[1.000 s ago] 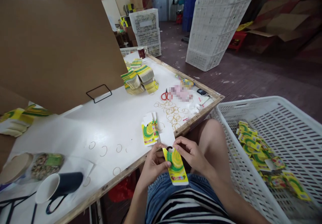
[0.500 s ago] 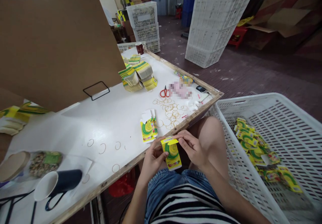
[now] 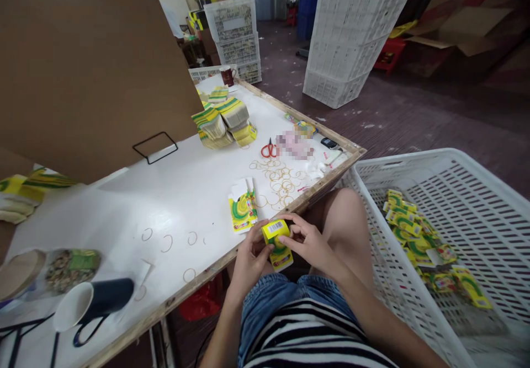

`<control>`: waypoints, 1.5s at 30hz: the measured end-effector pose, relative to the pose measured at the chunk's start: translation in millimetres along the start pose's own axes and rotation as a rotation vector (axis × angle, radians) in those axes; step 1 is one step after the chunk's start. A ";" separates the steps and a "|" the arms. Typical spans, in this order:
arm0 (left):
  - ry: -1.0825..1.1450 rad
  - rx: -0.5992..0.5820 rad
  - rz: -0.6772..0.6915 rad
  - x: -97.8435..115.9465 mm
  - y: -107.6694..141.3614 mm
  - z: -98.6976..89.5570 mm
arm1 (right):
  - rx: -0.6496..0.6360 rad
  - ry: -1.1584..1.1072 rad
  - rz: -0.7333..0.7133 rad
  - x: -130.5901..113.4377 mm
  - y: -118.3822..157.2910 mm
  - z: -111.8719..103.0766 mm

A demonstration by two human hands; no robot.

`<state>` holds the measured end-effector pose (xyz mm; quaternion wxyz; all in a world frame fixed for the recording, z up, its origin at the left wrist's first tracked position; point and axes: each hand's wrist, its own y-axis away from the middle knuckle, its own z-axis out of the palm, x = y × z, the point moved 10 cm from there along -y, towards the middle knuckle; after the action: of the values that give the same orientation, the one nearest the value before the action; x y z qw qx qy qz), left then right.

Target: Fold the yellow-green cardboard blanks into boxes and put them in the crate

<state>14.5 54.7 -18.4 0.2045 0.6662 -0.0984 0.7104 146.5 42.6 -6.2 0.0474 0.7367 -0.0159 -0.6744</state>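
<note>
A small yellow-green crayon box point(image 3: 282, 260) is held over my lap, its barcode flap facing up toward me. My left hand point(image 3: 253, 255) grips its left side, thumb on the front. My right hand point(image 3: 308, 241) is at the box's top right, with thumb and fingers pressing on the flap end. Just beyond my left hand, a few more flat-looking cartons point(image 3: 242, 208) of the same print lie stacked on the white table point(image 3: 165, 202). Rubber bands point(image 3: 281, 177) are scattered behind them.
On my right stands a white plastic crate point(image 3: 414, 161) with several yellow boxes point(image 3: 418, 235) inside. Red-handled scissors point(image 3: 269, 149), bundled cartons point(image 3: 227, 120) and a phone point(image 3: 329, 143) are farther back. A dark mug point(image 3: 107, 296) lies on its side at left, near a large cardboard sheet point(image 3: 91, 70).
The barcode flap, earlier partly raised at the top edge, now faces me more fully. My right fingers have moved left and now press on the flap and box front.
</note>
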 end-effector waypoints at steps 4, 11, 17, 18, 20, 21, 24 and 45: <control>-0.003 -0.030 0.004 3.0 0.6 5.5 | -0.060 -0.027 -0.010 -2.6 0.9 4.7; 0.044 -0.044 -0.030 4.0 2.6 7.7 | 0.037 0.329 -0.025 -6.7 -4.9 -9.5; 0.079 -0.080 -0.037 5.7 3.9 12.2 | 0.003 0.332 -0.007 -5.8 -5.7 -6.3; 0.080 -0.081 -0.038 5.8 4.0 13.0 | 0.001 0.342 0.001 -6.2 -5.7 -5.7; 0.075 -0.072 -0.041 5.9 3.5 13.9 | 0.006 0.386 0.017 -7.5 -6.5 -5.2; 0.069 -0.064 -0.043 5.8 2.9 14.2 | 0.015 0.421 0.025 -8.1 -7.2 -5.6; 0.044 -0.032 -0.055 6.2 -0.1 14.1 | 0.060 0.519 0.036 -10.0 -10.2 -9.0; 0.037 0.001 -0.057 4.4 -8.9 20.8 | 0.081 0.515 -0.031 -5.8 -17.0 -19.9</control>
<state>37.0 54.8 -13.3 0.2258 0.6558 -0.0753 0.7164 165.1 61.0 -0.2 0.0098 0.8856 -0.0189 -0.4639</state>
